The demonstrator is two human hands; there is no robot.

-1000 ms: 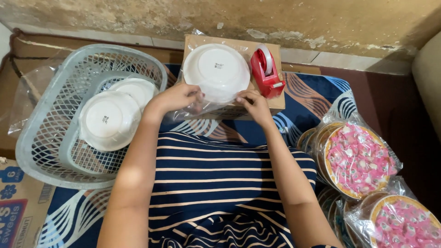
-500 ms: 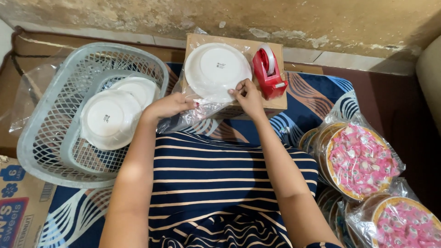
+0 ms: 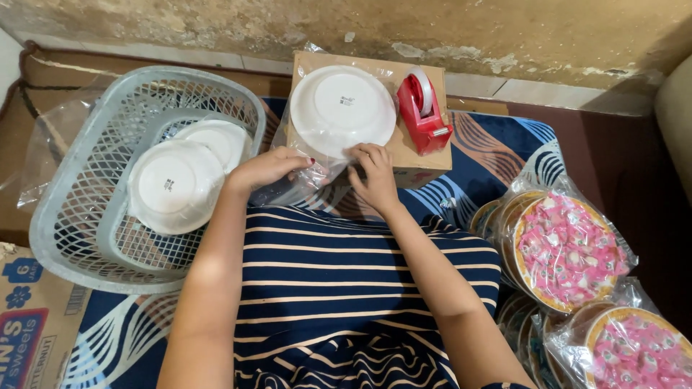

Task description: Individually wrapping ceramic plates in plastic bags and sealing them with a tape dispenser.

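The left hand [image 3: 270,167], just left of centre, has its fingers curled onto the loose end of a clear plastic bag [image 3: 303,184], pinching it. The right hand [image 3: 373,173], close beside it, presses bent fingers on the same bag at the near rim of the white bowl [image 3: 342,108] inside. The bowl lies upside down on a cardboard box [image 3: 422,162] at upper centre, a red tape dispenser [image 3: 422,112] just right of it. At left, a grey basket [image 3: 79,216] holds more white bowls [image 3: 176,186]. At lower right lie bagged pink-patterned plates [image 3: 569,248].
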